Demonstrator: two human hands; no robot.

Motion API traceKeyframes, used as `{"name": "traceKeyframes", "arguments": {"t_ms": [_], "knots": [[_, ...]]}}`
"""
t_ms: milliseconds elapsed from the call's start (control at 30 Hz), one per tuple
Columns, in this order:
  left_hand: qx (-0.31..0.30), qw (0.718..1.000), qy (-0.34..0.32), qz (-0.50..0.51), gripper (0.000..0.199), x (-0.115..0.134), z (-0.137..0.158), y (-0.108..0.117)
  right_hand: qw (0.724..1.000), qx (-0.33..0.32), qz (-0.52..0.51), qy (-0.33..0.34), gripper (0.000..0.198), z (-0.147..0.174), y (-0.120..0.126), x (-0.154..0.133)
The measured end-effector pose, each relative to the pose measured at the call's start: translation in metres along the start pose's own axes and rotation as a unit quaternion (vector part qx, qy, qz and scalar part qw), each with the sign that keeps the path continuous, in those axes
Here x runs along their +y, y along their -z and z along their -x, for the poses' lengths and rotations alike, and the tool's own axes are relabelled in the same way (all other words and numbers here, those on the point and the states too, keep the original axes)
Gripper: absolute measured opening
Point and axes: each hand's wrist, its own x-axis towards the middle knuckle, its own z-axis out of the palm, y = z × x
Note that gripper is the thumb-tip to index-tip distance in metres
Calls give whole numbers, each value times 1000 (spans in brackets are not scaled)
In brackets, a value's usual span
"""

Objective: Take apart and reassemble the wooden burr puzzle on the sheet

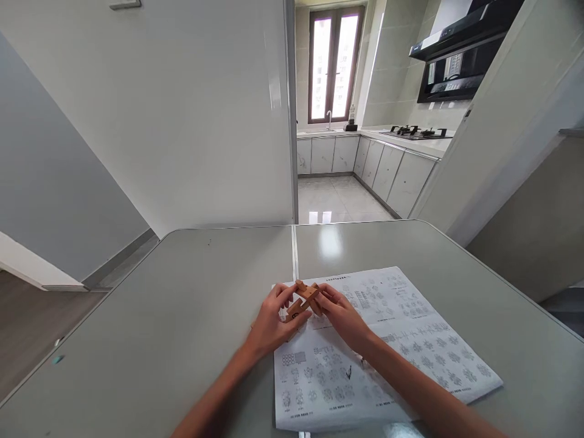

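Observation:
Between my two hands is a small cluster of interlocking wooden puzzle pieces (306,292), lightly tilted and crossing one another. My left hand (272,319) grips it from the left, with thumb below and fingertips above. On one piece near that thumb is a dark printed mark. From the right, my right hand (340,313) pinches the other end of the pieces. Beneath both hands lies a large printed instruction sheet (337,377) with rows of small line diagrams. Parts of the pieces are hidden behind my fingers.
The grey-green table (205,274) has a pale seam down its middle. A small teal bit (57,359) lies near its left edge. Past the far edge stand a white wall panel (219,121) and a kitchen with cabinets (383,167) and a gas hob (415,132).

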Motion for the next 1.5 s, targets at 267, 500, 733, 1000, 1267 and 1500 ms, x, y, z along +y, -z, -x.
{"name": "traceKeyframes", "arguments": {"t_ms": [267, 500, 733, 1000, 1267, 1500], "knots": [[-2, 1000, 15, -6, 51, -1, 0, 3, 999, 3, -43, -33, 38, -2, 2, 2], [-34, 975, 107, 189, 39, 3, 0, -2, 1000, 3, 1, 3, 36, -3, 1, 0], [-55, 956, 126, 260, 35, 2, -2, -1, 992, 28, 106, 65, 49, -1, 5, -5], [-69, 962, 133, 230, 36, 1, 1, -3, 992, -90, 83, 43, 56, 0, 6, -9], [-63, 979, 115, 159, 35, 3, 2, -6, 992, -66, 85, 72, 57, -3, 8, 5], [-44, 994, 89, 42, 40, 4, 5, -9, 980, -39, 147, 132, 58, 3, 1, 6]]}}
